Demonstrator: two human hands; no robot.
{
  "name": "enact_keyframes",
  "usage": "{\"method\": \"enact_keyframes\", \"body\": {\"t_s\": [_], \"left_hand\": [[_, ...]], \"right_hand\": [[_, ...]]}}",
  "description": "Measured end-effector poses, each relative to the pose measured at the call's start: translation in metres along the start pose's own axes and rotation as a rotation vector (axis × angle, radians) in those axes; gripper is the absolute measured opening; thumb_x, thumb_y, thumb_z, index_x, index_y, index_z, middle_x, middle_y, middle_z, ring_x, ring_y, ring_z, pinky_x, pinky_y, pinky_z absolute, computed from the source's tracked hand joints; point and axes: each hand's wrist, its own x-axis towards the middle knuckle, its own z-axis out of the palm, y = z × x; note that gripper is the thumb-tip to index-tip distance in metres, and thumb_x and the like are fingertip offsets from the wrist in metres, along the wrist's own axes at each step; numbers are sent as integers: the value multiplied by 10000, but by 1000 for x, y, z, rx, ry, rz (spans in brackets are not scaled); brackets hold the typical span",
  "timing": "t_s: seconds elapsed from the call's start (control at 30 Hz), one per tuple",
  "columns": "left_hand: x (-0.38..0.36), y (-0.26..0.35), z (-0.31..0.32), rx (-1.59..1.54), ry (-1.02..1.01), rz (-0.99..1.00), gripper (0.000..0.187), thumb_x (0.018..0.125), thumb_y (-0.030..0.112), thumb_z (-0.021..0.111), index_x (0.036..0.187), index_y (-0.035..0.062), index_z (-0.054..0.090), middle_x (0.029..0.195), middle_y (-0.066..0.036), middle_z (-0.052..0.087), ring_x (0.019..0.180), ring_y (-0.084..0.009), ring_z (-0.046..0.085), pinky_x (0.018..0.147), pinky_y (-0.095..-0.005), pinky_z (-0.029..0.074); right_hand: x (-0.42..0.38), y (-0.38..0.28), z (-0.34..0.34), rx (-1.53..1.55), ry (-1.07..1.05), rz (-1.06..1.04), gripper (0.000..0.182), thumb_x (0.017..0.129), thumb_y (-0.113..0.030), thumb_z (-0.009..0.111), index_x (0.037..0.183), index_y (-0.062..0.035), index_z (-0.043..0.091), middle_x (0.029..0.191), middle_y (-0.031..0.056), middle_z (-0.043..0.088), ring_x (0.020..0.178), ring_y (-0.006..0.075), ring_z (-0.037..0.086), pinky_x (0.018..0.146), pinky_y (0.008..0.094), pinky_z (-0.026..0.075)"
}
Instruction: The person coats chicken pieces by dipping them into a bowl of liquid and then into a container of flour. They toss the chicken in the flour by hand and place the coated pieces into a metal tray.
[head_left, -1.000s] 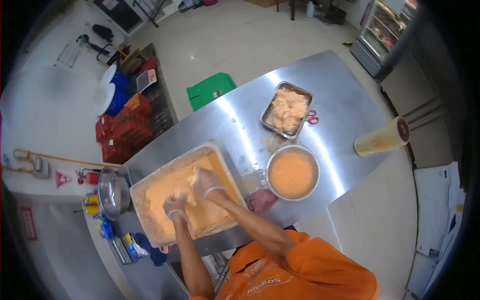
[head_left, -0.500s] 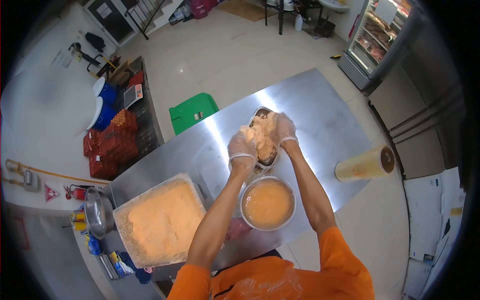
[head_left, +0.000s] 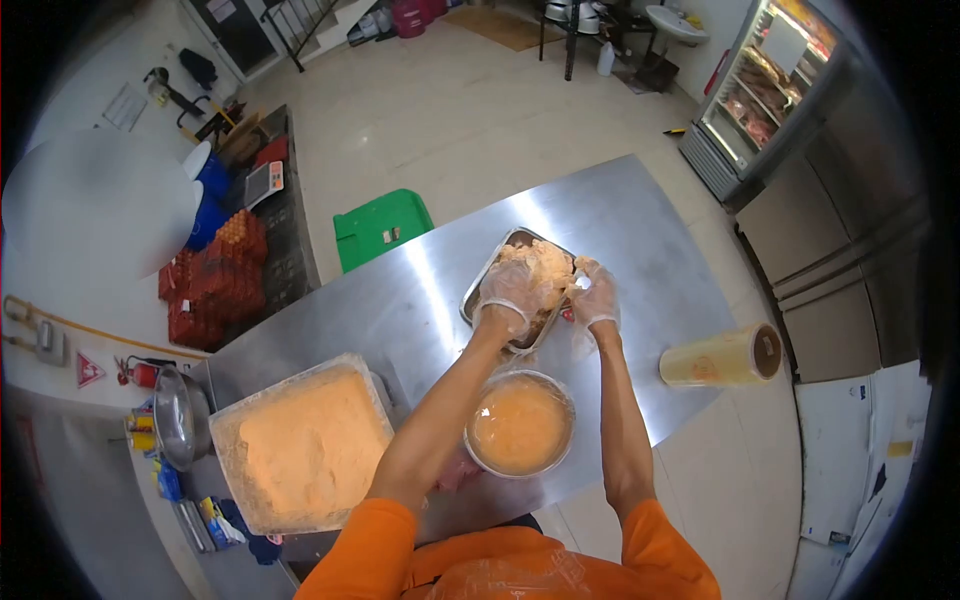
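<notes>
A metal tray on the steel table holds coated, orange-tinted pieces. My left hand, in a clear plastic glove, lies over the pieces at the tray's left side; its fingers are partly hidden among them. At the tray's right edge my right hand, also gloved, has its fingers closed on a coated piece. Just below the tray stands a round metal bowl of orange liquid. A large rectangular tub of orange powder is at the lower left.
On the steel table a roll of plastic wrap lies at the right. An empty metal bowl is at the far left. Beyond the table are a green lid, red egg-like stacks and a glass-door fridge.
My right hand has moved down and right, from over the pieces to the tray's right edge. My left hand has shifted onto the pieces. More of the tray's left rim shows, and the view has shifted slightly.
</notes>
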Motion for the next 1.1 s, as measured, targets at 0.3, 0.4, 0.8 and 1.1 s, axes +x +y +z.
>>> {"method": "enact_keyframes", "body": {"t_s": [0.3,0.4,0.8,1.1], "left_hand": [[-219,-81,-121,-367,694,-324,213,895,94,729,1101,43,711,987,-164,750,878,-300,723,797,-378,572],[-345,-184,-108,2,654,-671,337,895,216,737,1169,27,685,1122,-197,724,1071,-322,689,907,-426,548],[-488,-279,-165,-16,-442,-774,682,826,514,741,1238,-23,660,1221,-211,694,1185,-366,636,1014,-427,507],[-529,-345,-173,42,-186,-847,772,838,465,740,1379,-52,552,1471,-254,518,1375,-367,486,1144,-409,403]], "right_hand": [[-83,-170,37,211,-164,-432,238,839,-144,681,1062,-81,737,1085,180,714,1044,358,664,958,479,515],[-150,-247,89,365,-341,-563,245,798,-41,648,1019,-100,735,1072,144,720,1016,329,672,931,454,529],[-330,-358,285,-581,-1124,-1385,412,823,-134,636,1225,-51,671,1307,178,627,1246,336,567,1050,459,458],[-327,-345,264,-461,-982,-897,365,893,-312,650,1173,-77,648,1164,157,644,1103,378,627,998,447,495]]}}
